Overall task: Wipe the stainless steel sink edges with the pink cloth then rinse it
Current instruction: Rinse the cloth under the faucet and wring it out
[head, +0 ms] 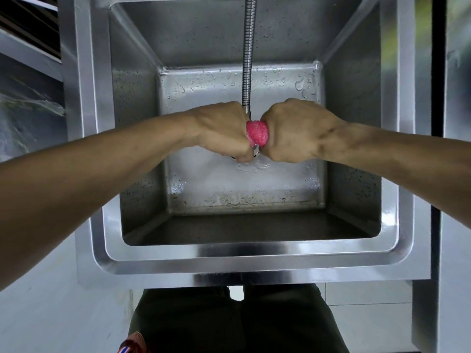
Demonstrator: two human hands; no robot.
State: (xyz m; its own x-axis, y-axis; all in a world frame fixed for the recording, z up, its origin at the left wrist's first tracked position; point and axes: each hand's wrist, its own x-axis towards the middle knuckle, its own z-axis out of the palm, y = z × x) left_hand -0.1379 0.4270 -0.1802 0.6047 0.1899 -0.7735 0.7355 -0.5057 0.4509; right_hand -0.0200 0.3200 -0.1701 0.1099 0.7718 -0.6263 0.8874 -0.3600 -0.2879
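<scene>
Sink (244, 253) basin wet; left hand (224, 131) & right hand (295, 131) fingers clamped on pink cloth (257, 132) under hose (248, 52).

The deep square stainless steel sink (244, 253) is walled on all 4 sides, so the only way in is from above. A ribbed metal flexible faucet hose (248, 54) hangs down the middle of that opening and splits the far half into 2 lanes, 1 on each side. Its tip ends just above the 2 hands, left hand (224, 131) and right hand (293, 131), which fill the centre with the bunched pink cloth (257, 132) gripped between them. The near part of the basin (below the forearms) lies open, as do the wet floor corners.
</scene>
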